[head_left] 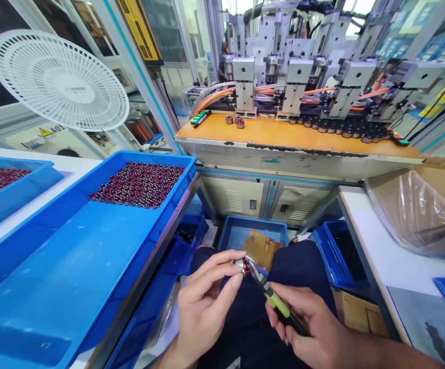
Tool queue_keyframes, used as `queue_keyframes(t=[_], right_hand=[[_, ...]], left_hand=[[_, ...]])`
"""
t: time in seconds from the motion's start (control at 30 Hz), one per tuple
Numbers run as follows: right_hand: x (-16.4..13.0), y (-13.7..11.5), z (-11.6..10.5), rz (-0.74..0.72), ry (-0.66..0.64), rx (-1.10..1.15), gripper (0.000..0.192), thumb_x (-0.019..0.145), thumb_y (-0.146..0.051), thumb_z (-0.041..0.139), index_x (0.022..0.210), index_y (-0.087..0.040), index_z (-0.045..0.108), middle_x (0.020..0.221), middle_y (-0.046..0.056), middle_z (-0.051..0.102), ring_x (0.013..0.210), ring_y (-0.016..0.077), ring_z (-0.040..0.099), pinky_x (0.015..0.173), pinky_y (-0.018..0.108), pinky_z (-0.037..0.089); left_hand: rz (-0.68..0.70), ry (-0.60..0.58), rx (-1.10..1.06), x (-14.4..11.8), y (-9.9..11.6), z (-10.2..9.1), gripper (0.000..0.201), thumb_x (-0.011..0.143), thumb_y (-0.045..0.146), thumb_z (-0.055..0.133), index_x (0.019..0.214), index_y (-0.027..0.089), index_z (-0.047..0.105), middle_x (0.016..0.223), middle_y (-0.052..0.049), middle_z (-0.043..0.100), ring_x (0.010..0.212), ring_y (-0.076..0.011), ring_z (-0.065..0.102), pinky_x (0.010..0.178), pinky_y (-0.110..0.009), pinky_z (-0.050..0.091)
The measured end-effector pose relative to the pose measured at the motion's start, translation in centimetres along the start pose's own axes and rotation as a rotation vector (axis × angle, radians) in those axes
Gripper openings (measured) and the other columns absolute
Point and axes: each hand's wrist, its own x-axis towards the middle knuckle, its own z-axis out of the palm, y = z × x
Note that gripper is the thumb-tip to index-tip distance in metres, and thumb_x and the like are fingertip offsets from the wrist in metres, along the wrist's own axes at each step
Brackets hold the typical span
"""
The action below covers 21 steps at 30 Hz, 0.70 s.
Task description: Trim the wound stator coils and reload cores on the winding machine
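The left hand (209, 302) partly hides a metal part (242, 265), the right hand (317, 320) pliers (278, 303).

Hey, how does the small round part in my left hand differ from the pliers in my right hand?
Size and shape: the small round part is short and squat; the pliers are longer and larger.
Colour: the part is silver with red and black at one end; the pliers show green and black grips.
Hold: your left hand pinches the part, while your right hand wraps the pliers.
Both show bare metal.
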Motion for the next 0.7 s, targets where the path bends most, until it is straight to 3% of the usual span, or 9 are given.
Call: queue_keyframes(t=[0.2,0.33,0.47,0.7], right_hand=[[-1.0,0.1,-0.7,-0.036,0.086,-0.002,0.066,0.081,-0.003,0.051,0.143,-0.027,0.046,0.095,0.005,0.06,0.074,0.0106,0.058,0.071,0.026,0.053],[-1.8,-0.5,-1.5,-0.084,0.083,-0.057,0.079,0.08,0.004,0.048,0.146,-0.039,0.04,0.105,0.004,0.062,0.087,0.0114,0.064,0.084,0.028,0.053],[-2.0,-1.1,-1.7,-0.049,0.047,-0.084,0.084,0.078,0.005,0.051,0.146,-0.041,0.039,0.107,0.003,0.064,0.096,0.0127,0.064,0.091,0.03,0.052],[-1.6,-1.6,-1.4,-0.034,0.016,-0.049,0.079,0.077,0.002,0.053,0.146,-0.034,0.043,0.109,0.005,0.064,0.096,0.0151,0.065,0.09,0.033,0.053]], left_hand=[[0.104,-0.068,-0.002,0.1,-0.7,-0.4,0.029,0.084,-0.002,0.062,0.1,0.021,0.07,0.114,-0.007,0.067,0.103,-0.0174,0.069,0.084,-0.026,0.06],[0.219,-0.08,-0.067,0.2,-1.2,-0.8,0.042,0.077,-0.009,0.064,0.108,0.02,0.062,0.122,-0.008,0.057,0.1,-0.0187,0.07,0.086,-0.034,0.061],[0.207,-0.057,-0.153,0.2,-1.2,-0.6,0.057,0.073,-0.015,0.063,0.114,0.023,0.051,0.112,-0.006,0.066,0.104,-0.0204,0.069,0.09,-0.039,0.06],[0.21,-0.043,-0.17,-0.4,-0.8,-0.3,0.06,0.072,-0.018,0.063,0.116,0.02,0.051,0.113,-0.006,0.071,0.107,-0.0207,0.07,0.095,-0.038,0.059]])
